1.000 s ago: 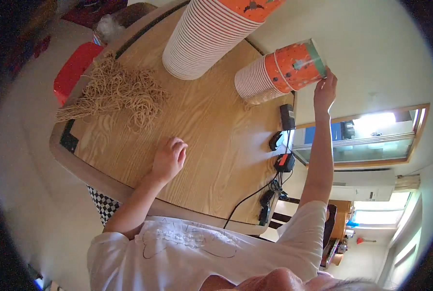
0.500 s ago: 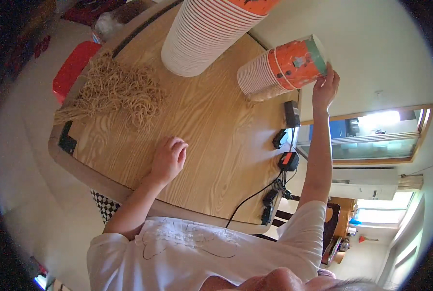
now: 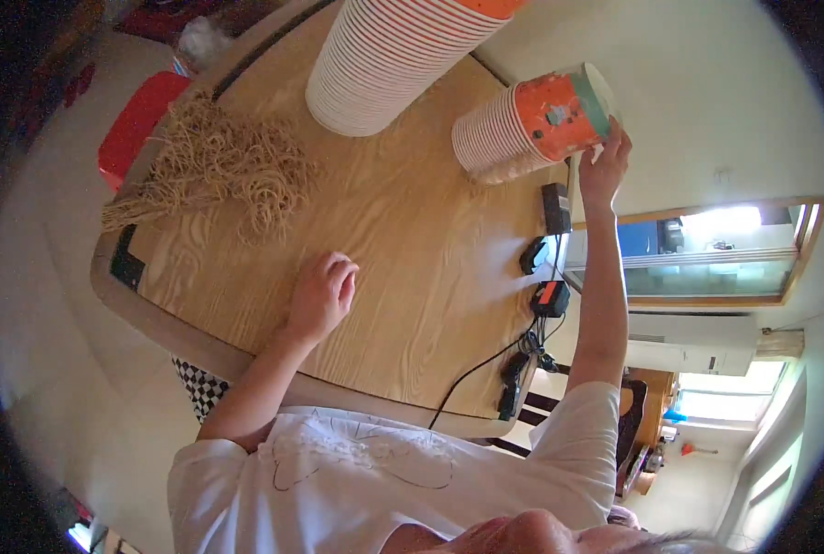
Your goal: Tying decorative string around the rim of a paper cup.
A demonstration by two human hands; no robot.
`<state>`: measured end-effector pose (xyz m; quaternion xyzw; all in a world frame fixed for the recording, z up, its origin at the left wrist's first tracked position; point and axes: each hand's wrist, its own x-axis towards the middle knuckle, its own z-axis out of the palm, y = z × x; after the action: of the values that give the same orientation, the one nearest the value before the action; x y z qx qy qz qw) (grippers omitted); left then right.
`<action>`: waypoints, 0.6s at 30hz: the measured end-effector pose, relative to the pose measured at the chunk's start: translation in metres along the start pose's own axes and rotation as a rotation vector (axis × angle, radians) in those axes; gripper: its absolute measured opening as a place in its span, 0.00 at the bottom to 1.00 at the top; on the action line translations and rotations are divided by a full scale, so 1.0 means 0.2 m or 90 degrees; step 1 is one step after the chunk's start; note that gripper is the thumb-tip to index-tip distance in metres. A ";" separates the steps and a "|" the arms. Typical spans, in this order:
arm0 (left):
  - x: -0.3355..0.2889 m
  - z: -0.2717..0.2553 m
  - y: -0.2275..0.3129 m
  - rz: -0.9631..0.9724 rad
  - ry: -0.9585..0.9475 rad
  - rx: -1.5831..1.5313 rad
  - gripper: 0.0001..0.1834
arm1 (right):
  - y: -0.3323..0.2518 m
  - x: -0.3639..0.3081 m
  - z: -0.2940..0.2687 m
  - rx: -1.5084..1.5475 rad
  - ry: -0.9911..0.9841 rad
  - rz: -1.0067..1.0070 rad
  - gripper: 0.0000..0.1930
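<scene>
My right hand is at the raised end of a short stack of paper cups, its fingers holding the outermost paper cup by its green-banded base. That cup is orange with a printed pattern. The stacked cups are upside down, their white rims showing in a row. My left hand rests near the table's front edge with its fingers curled in and nothing visible in them. A much taller stack of the same cups stands to the left of the short one.
A heap of tan twine lies at the table's left side. Black power adapters and cables run along the right edge of the wooden table. A red stool-like object stands beyond the left edge.
The outermost cup has gone down farther onto the short stack, closing the extra rim gap below it. My right hand moved slightly left with it; my left hand stayed almost still.
</scene>
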<state>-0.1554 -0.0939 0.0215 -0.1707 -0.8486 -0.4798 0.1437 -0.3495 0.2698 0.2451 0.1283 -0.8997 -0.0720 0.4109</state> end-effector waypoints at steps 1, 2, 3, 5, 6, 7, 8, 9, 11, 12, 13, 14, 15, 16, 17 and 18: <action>0.00 0.00 0.00 -0.005 0.008 -0.005 0.09 | -0.02 -0.01 0.00 0.018 -0.008 0.007 0.31; 0.00 0.00 0.00 -0.004 0.004 -0.006 0.09 | -0.03 0.00 -0.01 -0.019 -0.036 0.009 0.35; 0.00 0.00 0.01 0.000 0.008 -0.002 0.09 | -0.04 0.00 -0.03 -0.021 -0.037 0.012 0.35; 0.02 -0.02 0.02 0.008 0.012 0.001 0.09 | -0.09 0.02 -0.09 0.007 -0.129 0.050 0.37; 0.02 -0.03 0.02 0.017 0.002 0.010 0.09 | -0.09 0.02 -0.12 0.004 -0.129 0.052 0.37; 0.02 -0.04 0.02 0.024 -0.006 0.020 0.09 | -0.11 0.03 -0.15 -0.077 -0.161 0.039 0.37; 0.02 -0.03 0.02 0.025 -0.005 0.019 0.09 | -0.13 0.05 -0.18 -0.158 -0.193 0.026 0.38; 0.01 -0.01 0.00 0.019 0.007 -0.001 0.08 | -0.16 0.08 -0.19 -0.160 -0.192 0.025 0.38; 0.01 -0.01 0.00 0.016 0.020 -0.026 0.08 | -0.25 0.18 -0.23 -0.105 -0.096 0.096 0.36; 0.02 -0.01 0.00 0.018 0.016 -0.015 0.07 | -0.29 0.25 -0.25 -0.109 -0.095 0.094 0.36; 0.01 -0.02 0.00 0.018 0.012 -0.003 0.07 | -0.32 0.34 -0.26 -0.005 -0.053 -0.032 0.36; 0.00 -0.02 0.00 0.016 0.015 -0.007 0.07 | -0.38 0.43 -0.28 0.100 -0.012 -0.158 0.35; -0.01 -0.01 -0.02 0.009 0.013 -0.005 0.07 | -0.51 0.52 -0.30 0.140 0.025 -0.127 0.31; -0.02 -0.01 -0.03 0.002 0.012 -0.006 0.07 | -0.63 0.62 -0.32 0.177 0.062 -0.097 0.26; -0.02 -0.02 -0.03 0.003 0.017 -0.009 0.07 | -0.64 0.73 -0.34 0.224 0.031 -0.125 0.29; -0.02 -0.03 -0.02 0.002 0.017 -0.008 0.07 | -0.67 0.83 -0.35 0.275 -0.003 -0.154 0.33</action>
<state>-0.1535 -0.1011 0.0189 -0.1664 -0.8434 -0.4868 0.1547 -0.3779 0.0924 0.3784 0.3198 -0.8732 0.0733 0.3604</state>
